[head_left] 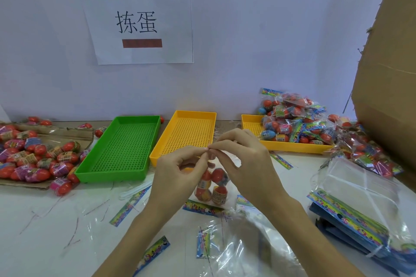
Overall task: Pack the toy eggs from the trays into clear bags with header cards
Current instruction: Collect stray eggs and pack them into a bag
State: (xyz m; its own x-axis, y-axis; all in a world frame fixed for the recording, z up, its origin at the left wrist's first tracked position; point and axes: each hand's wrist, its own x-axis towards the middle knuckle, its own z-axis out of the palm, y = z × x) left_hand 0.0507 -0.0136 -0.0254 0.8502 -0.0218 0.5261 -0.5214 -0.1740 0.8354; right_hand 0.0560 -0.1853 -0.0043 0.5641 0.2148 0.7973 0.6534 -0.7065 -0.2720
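Observation:
My left hand (180,172) and my right hand (244,159) meet in the middle of the table, both pinching the top edge of a clear bag (211,183). Several red toy eggs hang inside that bag, just above the table. A green tray (121,148) and a yellow tray (186,135) stand behind my hands with nothing in them. Loose toy eggs (33,155) lie piled on cardboard at the left. Header cards (128,207) lie scattered on the white table.
A second yellow tray (249,123) at the back right holds several filled bags (292,117). A stack of clear bags with header cards (353,200) sits at the right edge. A large cardboard box (387,74) rises at the far right. Loose clear bags (243,245) lie near me.

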